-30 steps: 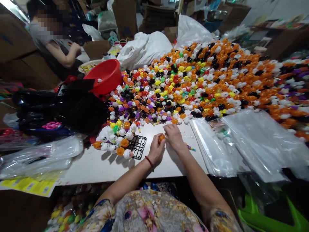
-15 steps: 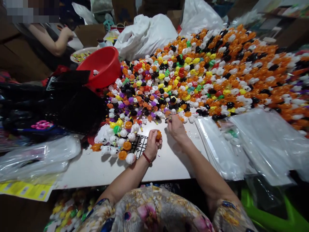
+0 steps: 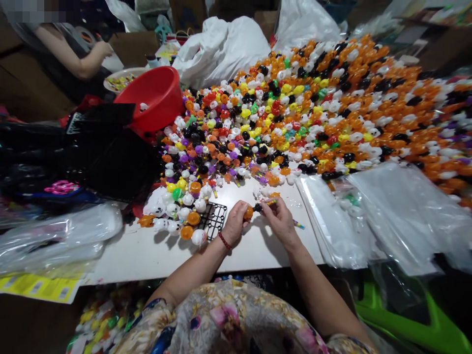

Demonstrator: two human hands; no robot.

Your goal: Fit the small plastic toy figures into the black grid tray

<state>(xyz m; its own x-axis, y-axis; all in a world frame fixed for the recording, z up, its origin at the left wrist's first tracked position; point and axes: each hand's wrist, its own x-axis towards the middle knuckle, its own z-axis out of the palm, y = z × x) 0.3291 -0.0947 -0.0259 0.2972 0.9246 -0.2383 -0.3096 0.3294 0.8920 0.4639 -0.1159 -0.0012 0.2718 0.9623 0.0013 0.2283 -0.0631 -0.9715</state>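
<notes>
My left hand (image 3: 235, 223) is closed around a small orange toy figure (image 3: 248, 213). Close by on the right, my right hand (image 3: 280, 220) pinches a thin stick with a black topper (image 3: 257, 207), whose tip is at the orange figure; whether they are joined I cannot tell. A striped stick end (image 3: 299, 224) shows past the right hand; I cannot tell if it is held. Left of my hands lies a black plastic grid (image 3: 215, 220), partly covered by a cluster of white, orange, yellow and green toy figures (image 3: 183, 213).
A large heap of small coloured toys (image 3: 295, 113) fills the table's back. Clear plastic bags (image 3: 332, 226) lie at right. A red basin (image 3: 155, 96) and a black bag (image 3: 106, 157) stand at left. Another person's arm (image 3: 73, 56) is at the upper left.
My right hand has come back from the heap's edge toward me, bringing the black-topped stick to the orange figure. My left hand stays put, still holding that figure.
</notes>
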